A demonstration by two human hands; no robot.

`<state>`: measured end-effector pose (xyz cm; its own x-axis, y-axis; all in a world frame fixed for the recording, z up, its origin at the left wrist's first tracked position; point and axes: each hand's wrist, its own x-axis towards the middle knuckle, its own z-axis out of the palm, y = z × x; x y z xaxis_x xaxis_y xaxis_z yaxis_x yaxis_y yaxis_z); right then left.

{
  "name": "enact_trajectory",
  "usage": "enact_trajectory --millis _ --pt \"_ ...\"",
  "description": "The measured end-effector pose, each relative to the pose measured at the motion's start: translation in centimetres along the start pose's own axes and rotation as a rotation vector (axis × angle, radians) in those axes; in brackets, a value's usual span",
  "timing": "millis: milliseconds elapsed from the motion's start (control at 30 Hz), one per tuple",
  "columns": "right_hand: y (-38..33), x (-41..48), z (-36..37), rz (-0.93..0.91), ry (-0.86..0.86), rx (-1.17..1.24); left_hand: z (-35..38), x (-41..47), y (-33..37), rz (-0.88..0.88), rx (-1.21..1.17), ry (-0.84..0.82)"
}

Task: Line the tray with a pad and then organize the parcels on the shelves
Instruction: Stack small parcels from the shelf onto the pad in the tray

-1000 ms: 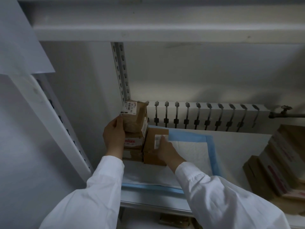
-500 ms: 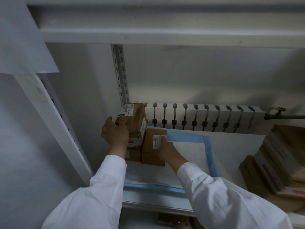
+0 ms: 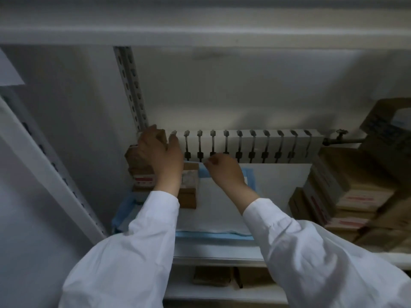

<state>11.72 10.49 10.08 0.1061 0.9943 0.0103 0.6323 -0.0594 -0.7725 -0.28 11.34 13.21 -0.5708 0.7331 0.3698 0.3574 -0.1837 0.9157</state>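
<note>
Presently: stack of brown parcels [image 3: 142,172], back left corner of the shelf [image 3: 218,250], set on the white pad [image 3: 218,210] with its blue border; a second, lower parcel [image 3: 189,196] stands just beside the stack on its right, partly hidden by a sleeve. Left hand [image 3: 160,156]: fingers spread and laid over the top parcel of the stack, palm against its right side; whether it grips or only steadies, cannot tell. Right hand [image 3: 224,172]: loosely curled above the far edge of the pad, fingertips drawn together, apparently holding nothing and touching no parcel. Pad: flat, lining the left part of the shelf, front edge near the shelf lip. Behind: white radiator [image 3: 244,145] along the wall; perforated metal upright [image 3: 131,85] at the corner. Right end of the shelf: a leaning pile of further boxes [image 3: 351,192], well apart from the stack. Handling note, as judgement: the step looks like squaring the top parcel; press it down evenly, keep labels outward, brace the lower parcels so the stack does not lean, and avoid rucking the pad.
</note>
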Motion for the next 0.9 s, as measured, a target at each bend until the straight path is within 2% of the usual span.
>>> enact_trajectory --millis 100,233,333,400,567,700,900 --pt "0.5 -0.7 -3.6 0.000 0.074 0.002 2.3 -2.9 1.7 0.000 -0.247 -0.064" --pt "1.9 -2.1 -8.6 -0.020 0.155 -0.013 5.7 -6.9 3.7 0.036 -0.295 -0.150" --pt "3.5 -3.4 -12.0 -0.028 0.217 -0.026 8.2 -9.5 4.6 -0.033 -0.331 -0.286" --pt "5.0 -4.4 -14.3 0.017 0.280 -0.079 9.9 -11.8 5.2 -0.142 -0.336 -0.417" --pt "9.3 -5.3 -18.3 0.122 0.475 -0.259 13.5 -17.1 7.1 -0.559 -0.331 -0.816" --pt "11.2 -5.6 -20.5 0.225 0.402 -0.296 14.3 -20.5 8.5 -0.776 -0.249 -1.036" --pt "13.0 -6.0 -21.7 0.270 0.303 -0.248 14.8 -22.3 9.0 -0.804 -0.269 -1.094"
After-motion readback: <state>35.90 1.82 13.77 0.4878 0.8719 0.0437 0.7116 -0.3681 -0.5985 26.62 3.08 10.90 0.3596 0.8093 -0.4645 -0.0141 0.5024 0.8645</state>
